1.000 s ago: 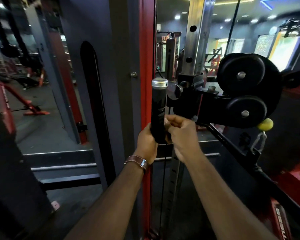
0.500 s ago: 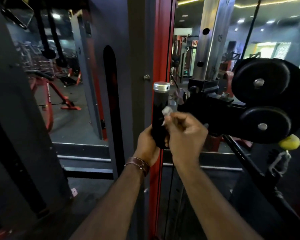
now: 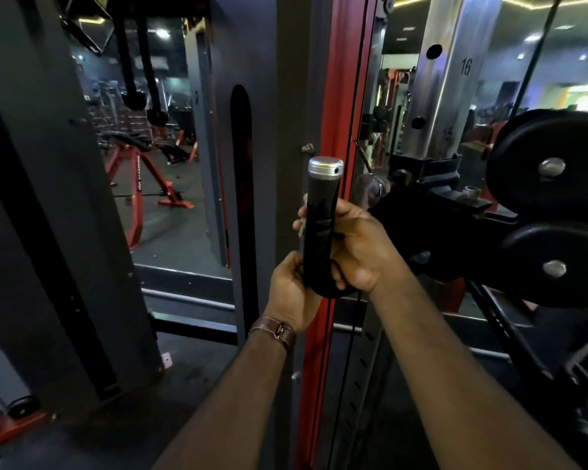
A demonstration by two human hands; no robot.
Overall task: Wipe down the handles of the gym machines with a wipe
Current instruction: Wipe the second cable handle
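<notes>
Dim gym lit by small ceiling lights (image 3: 162, 33); wide-angle bending and soft blur at edges.

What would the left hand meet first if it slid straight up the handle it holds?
Likely the right hand, wrapped around the upright black cylindrical handle just above the left hand; its silver cap comes later.

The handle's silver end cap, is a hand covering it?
No, the silver cap sits bare above both hands, which grip the black handle lower down.
</notes>
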